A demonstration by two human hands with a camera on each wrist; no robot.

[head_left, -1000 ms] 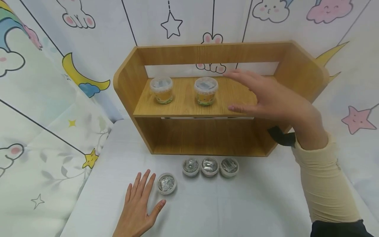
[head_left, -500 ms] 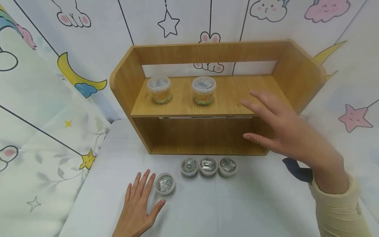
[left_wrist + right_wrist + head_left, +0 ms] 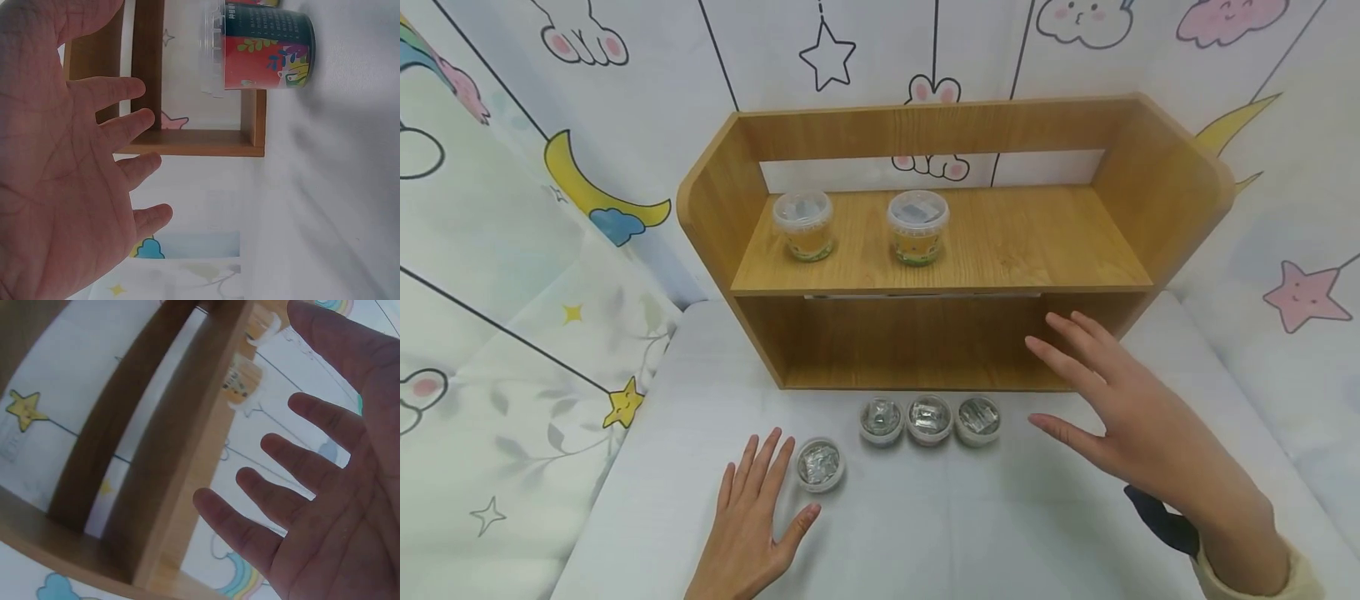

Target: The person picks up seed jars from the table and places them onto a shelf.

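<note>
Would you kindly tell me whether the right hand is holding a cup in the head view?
No, the right hand has spread fingers and grasps nothing, and the nearest cup stands apart on the white table.

Upper centre: brown wooden two-tier shelf (image 3: 1015, 132); on its upper board, left and middle, two round yellow plastic cups (image 3: 918, 229). Before it, on white table (image 3: 940, 533), three round clear-lidded plastic tubs (image 3: 929, 420) abreast; lower left, fourth tub (image 3: 820, 464), just right of left hand (image 3: 756, 521). Lower right: right hand (image 3: 1131, 408).

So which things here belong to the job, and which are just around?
Probably the job:
brown wooden shelf
two round, clear-lidded yellow cups
four round, silvery-topped plastic cups

Just around:
flat white tabletop
white cartoon-printed backdrop
</note>
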